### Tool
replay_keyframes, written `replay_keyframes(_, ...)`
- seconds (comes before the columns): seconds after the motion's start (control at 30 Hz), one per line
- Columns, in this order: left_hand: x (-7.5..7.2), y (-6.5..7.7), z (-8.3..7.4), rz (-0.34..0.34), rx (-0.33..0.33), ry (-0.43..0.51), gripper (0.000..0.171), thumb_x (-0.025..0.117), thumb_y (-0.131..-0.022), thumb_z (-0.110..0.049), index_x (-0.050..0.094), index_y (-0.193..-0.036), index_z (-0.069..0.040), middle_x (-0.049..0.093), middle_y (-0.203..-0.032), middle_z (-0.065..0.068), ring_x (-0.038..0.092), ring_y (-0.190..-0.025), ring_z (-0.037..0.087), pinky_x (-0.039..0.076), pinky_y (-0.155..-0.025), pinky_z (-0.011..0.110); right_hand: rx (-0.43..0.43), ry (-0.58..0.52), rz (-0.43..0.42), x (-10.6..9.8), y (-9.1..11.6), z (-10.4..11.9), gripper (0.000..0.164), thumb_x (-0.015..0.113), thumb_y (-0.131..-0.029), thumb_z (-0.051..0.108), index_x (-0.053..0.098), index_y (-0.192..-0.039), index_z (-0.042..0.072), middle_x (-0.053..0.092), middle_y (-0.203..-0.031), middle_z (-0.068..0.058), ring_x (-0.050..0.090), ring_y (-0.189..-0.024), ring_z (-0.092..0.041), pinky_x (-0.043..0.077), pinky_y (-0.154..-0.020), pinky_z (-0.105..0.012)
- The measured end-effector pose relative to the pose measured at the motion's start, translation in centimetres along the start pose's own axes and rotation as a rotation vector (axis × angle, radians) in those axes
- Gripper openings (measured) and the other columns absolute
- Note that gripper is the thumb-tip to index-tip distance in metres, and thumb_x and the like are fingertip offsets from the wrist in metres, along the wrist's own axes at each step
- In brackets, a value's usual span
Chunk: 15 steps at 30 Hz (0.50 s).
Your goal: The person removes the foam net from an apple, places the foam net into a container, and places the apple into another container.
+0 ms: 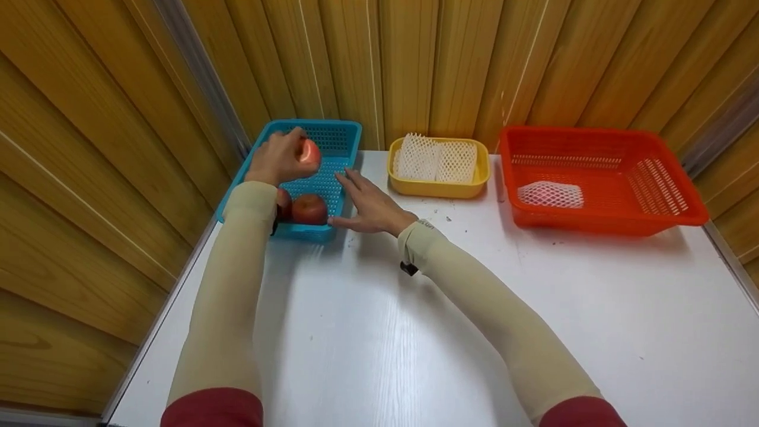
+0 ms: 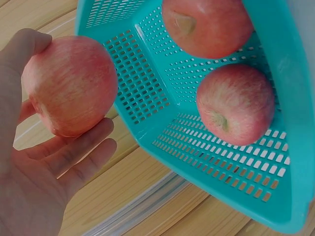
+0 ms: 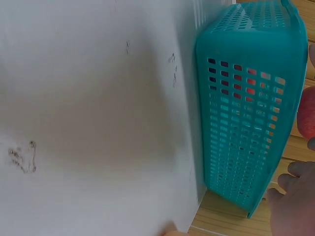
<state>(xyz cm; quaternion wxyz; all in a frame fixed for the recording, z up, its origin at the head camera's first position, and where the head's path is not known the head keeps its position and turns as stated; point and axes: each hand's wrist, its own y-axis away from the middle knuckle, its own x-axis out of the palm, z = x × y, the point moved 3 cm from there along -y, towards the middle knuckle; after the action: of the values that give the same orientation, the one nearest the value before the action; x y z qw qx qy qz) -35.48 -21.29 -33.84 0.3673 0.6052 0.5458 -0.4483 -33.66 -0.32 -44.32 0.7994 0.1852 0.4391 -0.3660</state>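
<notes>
In the head view my left hand [image 1: 277, 155] grips a red apple [image 1: 309, 157] above the blue basket [image 1: 237, 187]. The left wrist view shows thumb and fingers around this apple [image 2: 71, 86], level with the basket's rim. Two more apples lie on the basket floor, one apple [image 2: 236, 104] beside another apple [image 2: 209, 24]; my left forearm partly covers one of them in the head view. My right hand [image 1: 375, 204] holds nothing, its fingers spread at the basket's right rim. Part of that hand [image 3: 295, 196] shows at the right wrist view's edge.
A yellow container [image 1: 439, 188] holding white foam net sleeves [image 1: 436, 159] stands right of the blue basket. Farther right, a red basket [image 1: 605, 222] has one foam net [image 1: 550, 194] inside. Wood-panelled walls [image 1: 409, 65] border the white table [image 1: 379, 332].
</notes>
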Motion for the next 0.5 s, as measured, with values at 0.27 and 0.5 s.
replay_keyframes(0.27, 0.02, 0.05, 0.06, 0.006, -0.003, -0.018, 0.061, 0.077, -0.083, -0.037, 0.051, -0.135, -0.016, 0.059, -0.119, 0.014, 0.055, -0.103, 0.033, 0.055, -0.087, 0.05, -0.003, -0.039, 0.0, 0.27, 0.12, -0.12, 0.108, 0.057, -0.085, 0.081, 0.009, -0.166, 0.029, 0.002, -0.173, -0.001, 0.007, -0.158, -0.022, 0.017, -0.126, -0.046)
replay_keyframes(0.5, 0.54, -0.16, 0.35, 0.017, -0.039, 0.037, 0.064, 0.079, -0.083, -0.036, 0.051, -0.137, -0.017, 0.06, -0.121, 0.012, 0.055, -0.104, 0.031, 0.055, -0.088, 0.048, 0.046, -0.095, 0.03, 0.57, -0.17, -0.15, 0.114, 0.058, -0.081, 0.084, 0.011, -0.167, 0.024, 0.001, -0.173, 0.004, 0.007, -0.158, -0.018, 0.017, -0.126, -0.043)
